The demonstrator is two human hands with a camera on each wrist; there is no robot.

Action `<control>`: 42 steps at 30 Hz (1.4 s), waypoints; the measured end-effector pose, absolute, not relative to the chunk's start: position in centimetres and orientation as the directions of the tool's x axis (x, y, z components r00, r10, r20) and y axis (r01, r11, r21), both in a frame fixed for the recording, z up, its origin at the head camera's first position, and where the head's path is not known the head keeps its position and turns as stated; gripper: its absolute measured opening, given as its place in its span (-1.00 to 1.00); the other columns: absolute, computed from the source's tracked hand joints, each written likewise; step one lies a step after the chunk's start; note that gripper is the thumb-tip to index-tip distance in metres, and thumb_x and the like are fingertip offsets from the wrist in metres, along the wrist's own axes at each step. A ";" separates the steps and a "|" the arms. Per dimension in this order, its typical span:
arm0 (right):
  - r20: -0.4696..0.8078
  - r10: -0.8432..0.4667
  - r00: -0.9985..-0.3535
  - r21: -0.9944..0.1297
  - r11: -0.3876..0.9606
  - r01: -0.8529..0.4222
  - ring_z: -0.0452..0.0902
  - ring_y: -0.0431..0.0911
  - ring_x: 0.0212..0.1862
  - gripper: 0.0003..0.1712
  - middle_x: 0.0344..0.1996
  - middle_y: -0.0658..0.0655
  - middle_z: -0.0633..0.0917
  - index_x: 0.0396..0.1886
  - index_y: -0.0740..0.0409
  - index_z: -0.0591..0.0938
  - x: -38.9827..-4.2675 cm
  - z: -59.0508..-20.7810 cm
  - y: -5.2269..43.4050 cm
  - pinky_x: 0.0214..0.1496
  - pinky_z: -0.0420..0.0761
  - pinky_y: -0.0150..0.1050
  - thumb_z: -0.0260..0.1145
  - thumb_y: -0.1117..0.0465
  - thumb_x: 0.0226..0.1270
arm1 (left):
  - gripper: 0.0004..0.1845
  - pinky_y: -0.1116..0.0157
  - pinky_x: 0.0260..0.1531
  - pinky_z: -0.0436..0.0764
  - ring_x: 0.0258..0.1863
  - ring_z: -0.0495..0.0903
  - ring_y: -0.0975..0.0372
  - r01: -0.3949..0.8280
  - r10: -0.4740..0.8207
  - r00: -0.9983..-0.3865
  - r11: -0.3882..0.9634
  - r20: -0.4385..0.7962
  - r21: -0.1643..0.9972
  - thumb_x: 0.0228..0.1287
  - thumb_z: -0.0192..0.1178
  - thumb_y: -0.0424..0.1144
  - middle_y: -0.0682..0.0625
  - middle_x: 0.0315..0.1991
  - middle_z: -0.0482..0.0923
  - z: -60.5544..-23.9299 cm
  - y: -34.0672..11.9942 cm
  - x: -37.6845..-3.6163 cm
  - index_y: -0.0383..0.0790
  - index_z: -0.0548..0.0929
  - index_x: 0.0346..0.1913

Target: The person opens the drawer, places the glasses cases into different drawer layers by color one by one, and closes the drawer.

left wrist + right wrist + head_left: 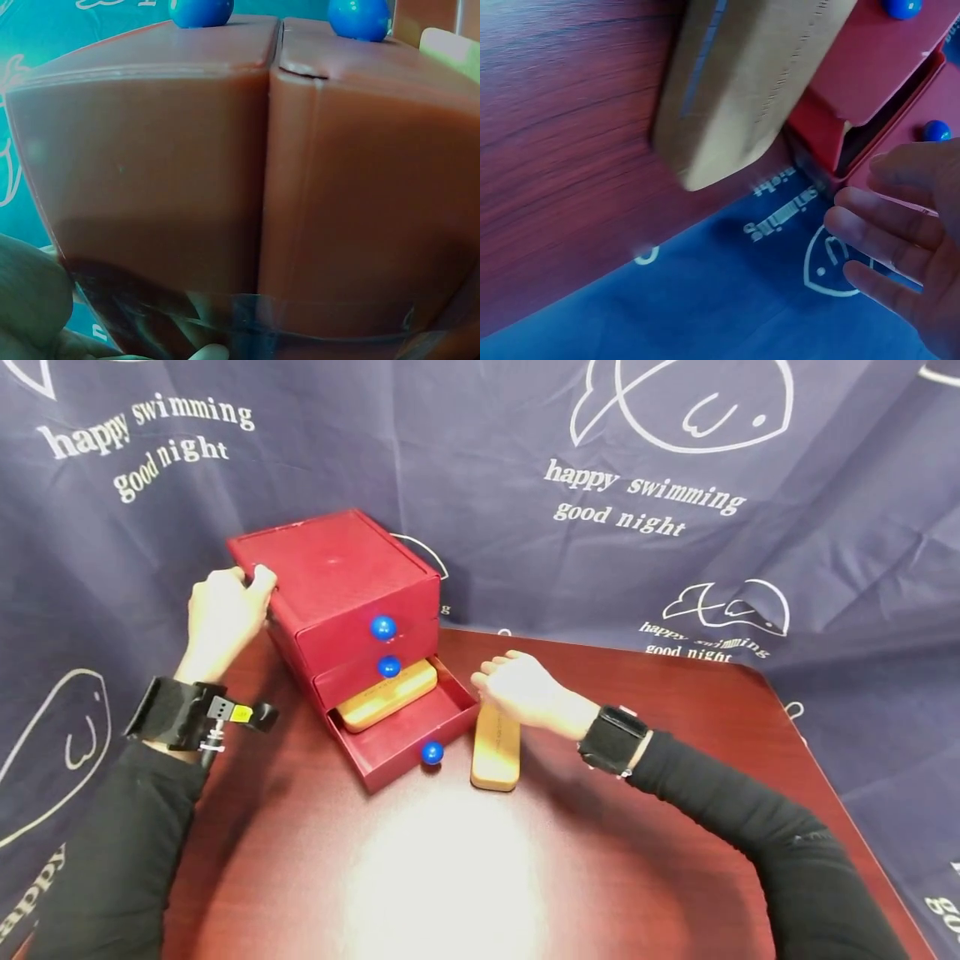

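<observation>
A red drawer box (pixel 333 568) with blue knobs stands at the back left. My left hand (pixel 225 614) grips its upper left edge, thumb over the top; in the left wrist view the hand (pixel 34 300) shows at the box's corner. The bottom drawer (pixel 408 735) is pulled out. Inside it lies a yellow oblong block (pixel 393 695) with rounded ends, partly under the drawer above. Another such block (pixel 497 756), with small lettering, lies on the table right of the drawer. Over its far end is my right hand (pixel 517 689), its fingers loosely bent and holding nothing.
The upper two drawers, with blue knobs (pixel 383 627), are pushed in. Behind the reddish-brown table (pixel 637 860) hangs a dark blue printed curtain (pixel 495 552), close behind the box. A bright glare spot lies on the near tabletop.
</observation>
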State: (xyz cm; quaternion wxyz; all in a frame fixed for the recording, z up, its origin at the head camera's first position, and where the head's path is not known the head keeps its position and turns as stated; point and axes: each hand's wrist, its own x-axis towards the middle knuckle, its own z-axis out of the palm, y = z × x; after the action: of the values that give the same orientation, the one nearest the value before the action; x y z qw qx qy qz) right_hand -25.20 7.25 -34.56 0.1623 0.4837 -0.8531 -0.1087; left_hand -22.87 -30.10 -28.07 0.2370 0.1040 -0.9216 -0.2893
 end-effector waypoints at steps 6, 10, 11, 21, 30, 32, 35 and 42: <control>0.191 -0.883 -0.428 0.321 0.468 -0.823 0.67 -0.05 -0.17 -0.83 -0.33 0.03 0.74 -0.20 0.06 0.73 -25.7 -35.4 9.1 -0.05 0.60 -0.13 0.47 0.25 0.20 | -0.45 -0.21 -0.28 0.45 -0.26 0.55 -0.47 -0.069 -0.336 -0.865 0.815 0.372 0.575 0.41 -0.22 -0.01 -0.53 -0.37 0.60 -27.8 -30.4 -22.5 -0.47 0.48 -0.46; 0.154 -0.903 -0.400 0.231 0.427 -0.874 0.65 0.02 -0.10 -0.67 -0.21 0.08 0.72 -0.01 0.07 0.72 -25.8 -36.3 9.8 0.01 0.59 -0.07 0.46 0.30 0.20 | -0.44 -0.25 -0.23 0.46 -0.24 0.53 -0.49 -0.084 -0.342 -0.867 0.817 0.362 0.571 0.41 -0.23 0.00 -0.55 -0.33 0.60 -27.9 -30.8 -22.2 -0.49 0.49 -0.43; 0.130 -0.905 -0.406 0.207 0.425 -0.881 0.65 0.03 -0.05 -0.62 -0.15 0.09 0.72 0.05 0.06 0.71 -25.9 -36.4 9.9 0.04 0.60 -0.05 0.46 0.28 0.21 | -0.44 -0.25 -0.23 0.46 -0.25 0.53 -0.49 -0.083 -0.341 -0.867 0.817 0.363 0.571 0.41 -0.23 0.00 -0.55 -0.34 0.59 -27.9 -30.8 -22.2 -0.48 0.48 -0.44; -0.209 -0.839 -0.503 0.079 0.498 -0.863 0.33 0.13 0.48 -0.07 0.45 0.15 0.46 0.45 -0.02 0.47 -26.2 -36.1 10.2 0.39 0.42 0.21 0.56 0.34 0.00 | -0.43 -0.23 -0.24 0.45 -0.21 0.55 -0.49 -0.078 -0.337 -0.868 0.818 0.364 0.569 0.42 -0.24 0.00 -0.54 -0.32 0.62 -27.6 -30.2 -22.4 -0.49 0.47 -0.47; -0.283 -0.799 -0.530 0.091 0.528 -0.845 0.18 0.20 0.56 0.01 0.57 0.19 0.28 0.51 -0.08 0.39 -26.1 -36.7 10.3 0.45 0.33 0.26 0.56 0.33 0.01 | -0.44 -0.22 -0.25 0.44 -0.23 0.55 -0.49 -0.072 -0.334 -0.871 0.813 0.361 0.578 0.42 -0.23 0.00 -0.53 -0.35 0.62 -27.5 -30.0 -22.6 -0.46 0.45 -0.50; -0.273 -0.801 -0.533 0.100 0.528 -0.844 0.19 0.19 0.55 0.01 0.56 0.20 0.30 0.51 -0.07 0.39 -26.1 -36.8 10.4 0.44 0.34 0.26 0.56 0.33 0.01 | -0.44 -0.22 -0.25 0.44 -0.22 0.55 -0.49 -0.072 -0.334 -0.871 0.812 0.359 0.580 0.42 -0.22 0.00 -0.53 -0.34 0.62 -27.5 -29.9 -22.7 -0.46 0.46 -0.49; -0.266 -0.802 -0.535 0.095 0.531 -0.842 0.21 0.18 0.54 0.00 0.54 0.19 0.32 0.50 -0.05 0.38 -26.1 -36.9 10.7 0.44 0.35 0.26 0.56 0.34 0.00 | -0.43 -0.22 -0.24 0.45 -0.20 0.56 -0.48 -0.074 -0.335 -0.873 0.810 0.356 0.582 0.41 -0.22 0.00 -0.52 -0.33 0.63 -27.5 -29.9 -22.8 -0.46 0.47 -0.48; -0.272 -0.819 -0.505 0.061 0.509 -0.859 0.27 0.16 0.51 0.04 0.45 0.19 0.44 0.43 -0.01 0.43 -25.9 -37.0 11.3 0.45 0.34 0.20 0.66 0.21 -0.15 | -0.43 -0.21 -0.23 0.46 -0.20 0.57 -0.46 -0.084 -0.337 -0.877 0.811 0.344 0.579 0.42 -0.23 0.01 -0.51 -0.32 0.64 -27.7 -29.9 -22.8 -0.48 0.50 -0.42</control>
State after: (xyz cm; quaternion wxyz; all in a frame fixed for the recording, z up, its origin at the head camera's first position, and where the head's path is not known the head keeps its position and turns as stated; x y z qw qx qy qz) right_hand -25.90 11.27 -37.02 -0.1046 0.4864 -0.8623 -0.0946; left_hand -22.80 -29.93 -27.68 0.2209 0.1137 -0.9257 -0.2854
